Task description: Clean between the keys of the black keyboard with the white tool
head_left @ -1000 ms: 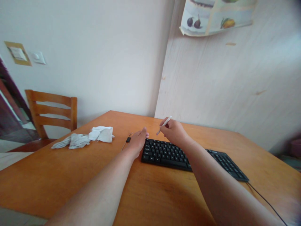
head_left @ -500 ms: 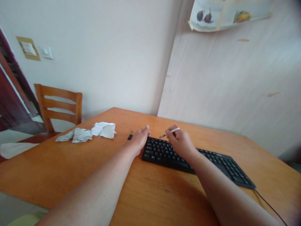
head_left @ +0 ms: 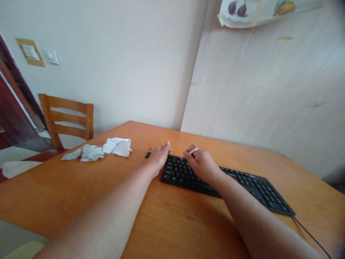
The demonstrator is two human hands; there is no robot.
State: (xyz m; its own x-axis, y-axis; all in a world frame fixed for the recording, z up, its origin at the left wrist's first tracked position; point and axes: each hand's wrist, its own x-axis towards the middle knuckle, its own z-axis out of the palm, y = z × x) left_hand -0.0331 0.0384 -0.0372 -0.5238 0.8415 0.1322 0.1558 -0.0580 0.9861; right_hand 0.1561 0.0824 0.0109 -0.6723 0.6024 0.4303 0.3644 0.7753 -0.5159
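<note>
A black keyboard (head_left: 185, 172) lies slantwise on the wooden table. At its left end is my left hand (head_left: 159, 158), thumb up and fingers curled round the far left corner, gripping it; part of those fingers is hidden. My right hand (head_left: 201, 162) pinches a slim white pen-like stick (head_left: 193, 151) between thumb and fingers, above the keys near the keyboard's back edge. The stick's lower end is mostly covered by the fingers, so I cannot tell whether it touches a key. My right wrist and forearm cover the middle of the keyboard.
Left of my left hand lies a small black item (head_left: 148, 154) with thin ends. Crumpled white and grey cloths (head_left: 117, 146) lie farther left. A wooden chair (head_left: 67, 117) stands beyond the table's left edge. The keyboard's cable (head_left: 309, 233) runs off at the lower right.
My right hand has tilted the white stick flatter and lowered it to the keyboard's upper left keys. My left hand keeps its place at the left end. The view has shifted slightly.
</note>
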